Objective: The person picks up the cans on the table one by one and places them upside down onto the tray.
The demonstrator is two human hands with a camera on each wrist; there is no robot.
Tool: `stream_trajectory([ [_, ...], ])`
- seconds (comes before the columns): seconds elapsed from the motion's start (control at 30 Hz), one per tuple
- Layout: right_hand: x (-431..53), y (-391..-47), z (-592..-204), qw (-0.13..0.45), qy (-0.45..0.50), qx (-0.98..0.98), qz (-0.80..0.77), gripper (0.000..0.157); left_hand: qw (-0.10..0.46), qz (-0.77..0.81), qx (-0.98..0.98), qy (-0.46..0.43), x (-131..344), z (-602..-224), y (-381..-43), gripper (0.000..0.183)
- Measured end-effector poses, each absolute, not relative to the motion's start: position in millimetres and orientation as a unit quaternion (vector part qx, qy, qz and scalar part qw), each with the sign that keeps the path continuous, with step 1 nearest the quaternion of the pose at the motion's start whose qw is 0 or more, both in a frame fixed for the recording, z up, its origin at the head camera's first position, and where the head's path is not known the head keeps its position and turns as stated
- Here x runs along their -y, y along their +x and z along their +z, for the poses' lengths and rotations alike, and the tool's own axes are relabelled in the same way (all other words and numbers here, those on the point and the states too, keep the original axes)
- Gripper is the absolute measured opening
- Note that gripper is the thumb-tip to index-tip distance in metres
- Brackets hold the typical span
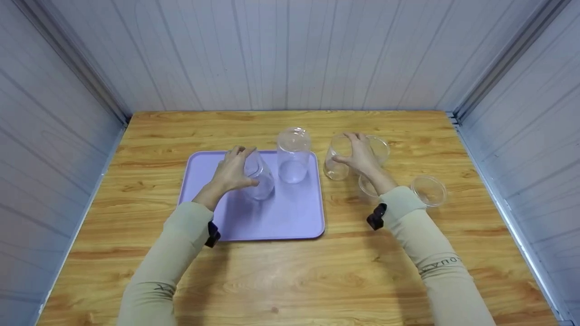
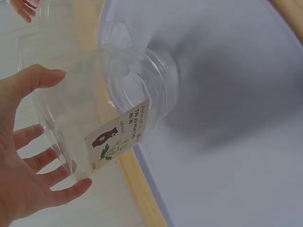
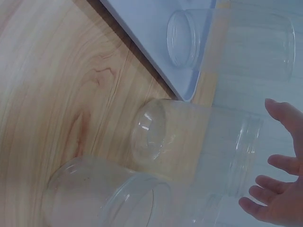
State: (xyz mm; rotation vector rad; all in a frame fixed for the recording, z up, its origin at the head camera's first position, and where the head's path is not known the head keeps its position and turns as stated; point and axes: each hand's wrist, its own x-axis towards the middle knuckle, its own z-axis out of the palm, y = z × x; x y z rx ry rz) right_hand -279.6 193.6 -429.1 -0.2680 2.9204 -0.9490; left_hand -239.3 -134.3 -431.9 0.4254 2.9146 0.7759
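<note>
On the lilac tray (image 1: 290, 222), my left hand (image 1: 233, 172) grips a clear jar (image 2: 75, 113) bearing a bear-and-flower label (image 2: 116, 137). Thumb and fingers curve around its upper end; its ringed neck faces down at the tray. To its right on the same tray stands another clear jar (image 1: 293, 158). Off the tray, my right hand (image 1: 362, 156) is beside the top of a third clear jar (image 3: 189, 142). Its fingers are spread, with a gap to the jar in the right wrist view.
Behind my right hand and forearm a further clear jar (image 1: 379, 148) is partly hidden. A flat, round clear piece resembling a lid (image 1: 428, 190) lies farther right on the wooden table (image 1: 308, 280). Pale panel walls (image 1: 290, 54) enclose the back and sides.
</note>
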Motion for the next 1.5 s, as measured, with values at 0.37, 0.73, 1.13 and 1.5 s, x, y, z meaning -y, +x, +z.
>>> stream_trajectory([
  [0.37, -191, -286, -431, 0.049, -0.072, -0.949, -0.302, 0.083, 0.075, 0.224, -0.963, 0.129, 136, -423, -253, 0.088],
  [0.73, -188, -296, -430, 0.068, -0.046, -0.959, -0.27, 0.089, 0.087, 0.208, -0.968, 0.107, 137, -421, -267, 0.089],
  [1.13, -186, -301, -427, 0.095, -0.038, -0.96, -0.261, 0.091, 0.104, 0.212, -0.97, 0.064, 136, -422, -280, 0.089],
  [1.5, -187, -302, -430, 0.103, -0.05, -0.961, -0.251, 0.089, 0.103, 0.205, -0.972, 0.047, 136, -424, -284, 0.088],
])
